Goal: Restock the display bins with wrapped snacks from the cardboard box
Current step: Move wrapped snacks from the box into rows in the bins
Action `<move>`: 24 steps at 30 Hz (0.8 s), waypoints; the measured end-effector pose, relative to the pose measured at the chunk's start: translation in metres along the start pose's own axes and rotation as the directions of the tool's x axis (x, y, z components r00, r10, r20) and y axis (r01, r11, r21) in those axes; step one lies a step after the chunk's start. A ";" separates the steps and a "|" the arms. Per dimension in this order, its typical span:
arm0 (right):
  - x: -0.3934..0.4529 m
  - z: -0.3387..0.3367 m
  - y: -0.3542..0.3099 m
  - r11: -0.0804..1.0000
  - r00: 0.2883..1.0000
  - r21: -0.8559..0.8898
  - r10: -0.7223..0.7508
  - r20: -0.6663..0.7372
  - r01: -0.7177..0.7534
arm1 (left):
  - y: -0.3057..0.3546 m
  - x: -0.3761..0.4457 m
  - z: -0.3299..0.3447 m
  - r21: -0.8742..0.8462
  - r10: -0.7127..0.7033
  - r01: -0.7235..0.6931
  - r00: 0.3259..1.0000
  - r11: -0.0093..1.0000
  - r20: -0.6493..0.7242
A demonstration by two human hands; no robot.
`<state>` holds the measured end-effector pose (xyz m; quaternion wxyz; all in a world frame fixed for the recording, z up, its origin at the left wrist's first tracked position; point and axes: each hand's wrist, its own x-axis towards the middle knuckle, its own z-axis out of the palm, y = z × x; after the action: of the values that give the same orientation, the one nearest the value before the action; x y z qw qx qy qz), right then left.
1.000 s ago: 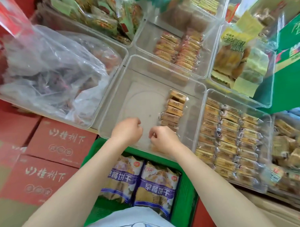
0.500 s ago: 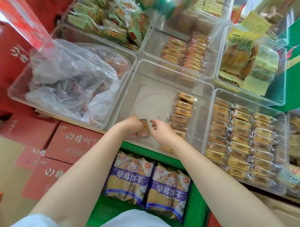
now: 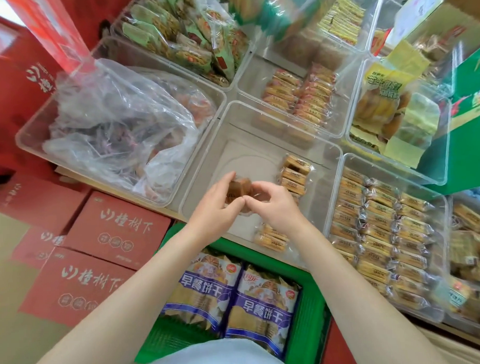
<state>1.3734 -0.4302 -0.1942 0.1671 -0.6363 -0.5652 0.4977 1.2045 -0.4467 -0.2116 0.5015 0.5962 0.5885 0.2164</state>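
Note:
A clear display bin (image 3: 205,166) sits in front of me, mostly bare, with a short row of wrapped snacks (image 3: 294,174) along its right side and a few more (image 3: 270,239) at its near edge. My left hand (image 3: 216,207) and my right hand (image 3: 275,205) meet over the bin's near part. Together they hold a small bunch of brown wrapped snacks (image 3: 237,188) between the fingertips, thumbs touching. The cardboard box is not in view.
A full bin of wrapped snacks (image 3: 382,231) stands to the right. A bin with a crumpled plastic bag (image 3: 117,123) lies left. More filled bins (image 3: 298,98) are behind. Below are a green crate (image 3: 309,315) with biscuit packs (image 3: 261,309) and red cartons (image 3: 118,232).
Both hands have risen and moved further into the bin, closing together around a bunch of brown snacks. The camera has shifted slightly left.

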 end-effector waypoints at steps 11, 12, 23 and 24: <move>0.007 0.010 0.009 0.783 0.936 -0.622 0.200 0.290 0.025 | -0.034 -0.032 0.003 0.815 0.204 -0.192 0.975 0.546 0.093; 0.009 0.015 0.010 0.751 0.924 -0.658 0.214 0.318 0.053 | -0.034 -0.032 0.003 0.818 0.210 -0.199 0.973 0.540 0.098; 0.013 0.029 0.019 0.605 0.924 -0.787 0.223 0.311 0.119 | -0.025 -0.033 0.001 0.815 0.184 -0.197 0.976 0.545 0.113; 0.011 0.030 0.020 0.601 0.934 -0.791 0.207 0.292 0.114 | -0.022 -0.034 0.000 0.818 0.167 -0.194 0.978 0.542 0.121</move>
<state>1.3581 -0.4377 -0.2282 -0.2521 -0.5576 -0.7305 0.3032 1.1868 -0.4822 -0.2195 0.1478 0.8213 0.5494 -0.0421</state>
